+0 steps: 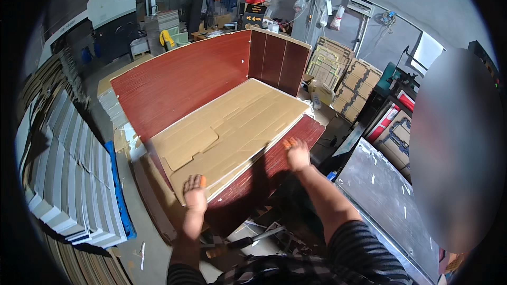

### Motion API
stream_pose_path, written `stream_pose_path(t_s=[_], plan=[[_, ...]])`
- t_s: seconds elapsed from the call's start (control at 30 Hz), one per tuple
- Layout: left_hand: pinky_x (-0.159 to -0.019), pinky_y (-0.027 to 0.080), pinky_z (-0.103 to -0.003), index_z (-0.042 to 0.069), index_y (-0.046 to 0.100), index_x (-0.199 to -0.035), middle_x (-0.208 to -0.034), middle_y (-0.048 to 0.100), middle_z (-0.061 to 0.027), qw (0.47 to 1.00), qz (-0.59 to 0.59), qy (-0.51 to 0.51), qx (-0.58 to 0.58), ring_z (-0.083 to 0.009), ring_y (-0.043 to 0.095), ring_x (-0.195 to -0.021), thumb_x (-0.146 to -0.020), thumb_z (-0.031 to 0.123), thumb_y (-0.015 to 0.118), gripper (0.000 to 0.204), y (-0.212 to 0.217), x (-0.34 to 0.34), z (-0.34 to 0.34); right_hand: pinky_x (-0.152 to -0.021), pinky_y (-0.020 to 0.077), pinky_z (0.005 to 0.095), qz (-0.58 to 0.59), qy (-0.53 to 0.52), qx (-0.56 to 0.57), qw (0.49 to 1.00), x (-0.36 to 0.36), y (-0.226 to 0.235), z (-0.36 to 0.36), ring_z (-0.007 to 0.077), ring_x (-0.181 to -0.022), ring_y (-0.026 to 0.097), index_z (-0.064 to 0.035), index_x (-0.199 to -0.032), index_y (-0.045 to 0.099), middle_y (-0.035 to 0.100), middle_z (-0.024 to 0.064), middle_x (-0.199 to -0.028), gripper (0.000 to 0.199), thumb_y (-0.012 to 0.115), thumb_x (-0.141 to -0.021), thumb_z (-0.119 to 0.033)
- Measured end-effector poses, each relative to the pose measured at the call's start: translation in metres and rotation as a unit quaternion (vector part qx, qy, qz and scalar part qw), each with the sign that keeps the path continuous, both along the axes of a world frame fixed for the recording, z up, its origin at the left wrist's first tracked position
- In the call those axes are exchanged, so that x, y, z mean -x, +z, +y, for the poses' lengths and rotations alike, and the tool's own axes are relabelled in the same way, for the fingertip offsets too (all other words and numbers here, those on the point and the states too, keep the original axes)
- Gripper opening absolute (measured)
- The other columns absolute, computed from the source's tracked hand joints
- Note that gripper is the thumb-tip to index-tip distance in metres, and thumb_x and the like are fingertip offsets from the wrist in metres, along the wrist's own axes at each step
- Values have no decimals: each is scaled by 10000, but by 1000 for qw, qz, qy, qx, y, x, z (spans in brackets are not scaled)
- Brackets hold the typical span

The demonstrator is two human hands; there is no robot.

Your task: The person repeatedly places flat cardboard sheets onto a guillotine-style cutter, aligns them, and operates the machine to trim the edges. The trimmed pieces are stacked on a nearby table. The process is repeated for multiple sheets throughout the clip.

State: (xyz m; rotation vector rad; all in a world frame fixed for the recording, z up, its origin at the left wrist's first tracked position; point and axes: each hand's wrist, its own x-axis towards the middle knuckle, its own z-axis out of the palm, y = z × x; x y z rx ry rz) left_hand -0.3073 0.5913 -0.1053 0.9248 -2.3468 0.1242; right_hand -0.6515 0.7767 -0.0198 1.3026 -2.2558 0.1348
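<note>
A stack of flat brown die-cut cardboard sheets with pale edges lies on a red-brown wooden table. My left hand is at the stack's near left corner, fingers stretched forward and holding nothing I can see. Whether it touches the sheets I cannot tell. To the right, my right hand is over the table's bare strip, near the stack's front edge, its fingers apart and empty. Orange covers show on fingertips of both hands.
A tall red-brown board and a dark panel wall the table's far sides. White-edged sheets are piled at left. A metal-topped bench stands at right, beside a blurred person. Cut cardboard sheets lean behind.
</note>
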Motion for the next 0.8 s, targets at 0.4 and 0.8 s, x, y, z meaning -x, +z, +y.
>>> stream_pose_path(t_s=[0.4, 0.8], plan=[[-1061, 331, -425, 143, 644, -1138, -1278, 599, -51, 996, -52, -26, -70, -285, 499, -1241, -854, 138, 528, 307, -70, 53, -4, -869, 515, 382, -308, 311, -6, 899, -174, 75, 211, 300, -945, 641, -40, -1086, 654, 650, 142, -1111, 298, 656, -860, -234], [-974, 446, -356, 4, 380, -1392, -1283, 525, -198, 974, -65, -99, -193, -283, 525, -1142, -706, 91, 748, 784, 2, 162, -42, -783, 517, 306, -77, -390, 428, 811, -217, 107, 705, 240, -881, 674, -35, -1074, 639, 678, 142, -987, 269, 698, -811, -27]])
